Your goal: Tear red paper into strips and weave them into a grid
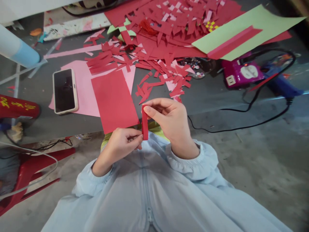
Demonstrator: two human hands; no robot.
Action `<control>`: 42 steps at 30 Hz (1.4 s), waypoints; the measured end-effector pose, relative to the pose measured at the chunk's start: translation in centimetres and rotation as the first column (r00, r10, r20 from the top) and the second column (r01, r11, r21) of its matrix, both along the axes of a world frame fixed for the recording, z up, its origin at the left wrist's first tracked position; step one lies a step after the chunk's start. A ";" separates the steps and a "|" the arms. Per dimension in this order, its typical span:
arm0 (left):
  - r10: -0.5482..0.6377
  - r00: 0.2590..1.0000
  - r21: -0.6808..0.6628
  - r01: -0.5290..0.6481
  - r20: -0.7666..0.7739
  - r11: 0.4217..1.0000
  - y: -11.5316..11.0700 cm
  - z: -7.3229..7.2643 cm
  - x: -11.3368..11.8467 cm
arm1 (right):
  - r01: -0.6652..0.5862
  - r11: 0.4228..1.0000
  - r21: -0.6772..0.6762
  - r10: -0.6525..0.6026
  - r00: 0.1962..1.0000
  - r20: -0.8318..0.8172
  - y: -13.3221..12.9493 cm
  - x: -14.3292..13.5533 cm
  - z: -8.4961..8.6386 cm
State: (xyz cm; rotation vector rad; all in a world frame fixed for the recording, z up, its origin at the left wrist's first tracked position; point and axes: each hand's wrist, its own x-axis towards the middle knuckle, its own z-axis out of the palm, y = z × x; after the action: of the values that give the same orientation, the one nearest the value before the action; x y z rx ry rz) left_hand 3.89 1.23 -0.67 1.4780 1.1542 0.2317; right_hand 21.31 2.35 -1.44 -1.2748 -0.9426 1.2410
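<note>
A red paper strip, apparently doubled, stands upright before a pale jacket, just beside a red sheet on the table. The right hand pinches its top, thumb against fingers; the left hand grips its lower edge, fingertips nearly together. Light, even pressure should keep the edges aligned (narrow paper probably creases easily).

Red paper strip: narrow, apparently doubled over, near-upright in the air; upper end pinched by right hand, lower part by left hand.
</note>
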 end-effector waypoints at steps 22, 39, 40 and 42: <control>0.006 0.999 0.022 -0.007 0.053 1.000 -0.1 -0.1 -0.6 | -0.035 0.999 0.000 0.035 0.998 0.051 0.1 -0.2 0.2; 0.223 0.971 0.085 -0.230 0.091 0.969 -0.2 0.8 0.4 | -0.176 0.984 0.032 0.173 0.982 0.072 -0.3 -0.8 0.1; 0.226 0.970 0.079 -0.233 0.090 0.969 -0.2 0.8 0.3 | -0.181 0.983 0.030 0.179 0.982 0.067 -0.3 -0.8 0.0; 0.234 0.968 0.064 -0.240 0.087 0.969 -0.2 0.8 0.3 | -0.189 0.982 0.022 0.188 0.981 0.053 -0.3 -0.8 0.0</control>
State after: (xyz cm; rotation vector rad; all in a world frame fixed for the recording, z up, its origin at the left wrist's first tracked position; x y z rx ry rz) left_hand 4.16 0.99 0.13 1.3809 1.2694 0.4981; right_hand 20.51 2.02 -1.42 -1.2224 -1.1343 1.3421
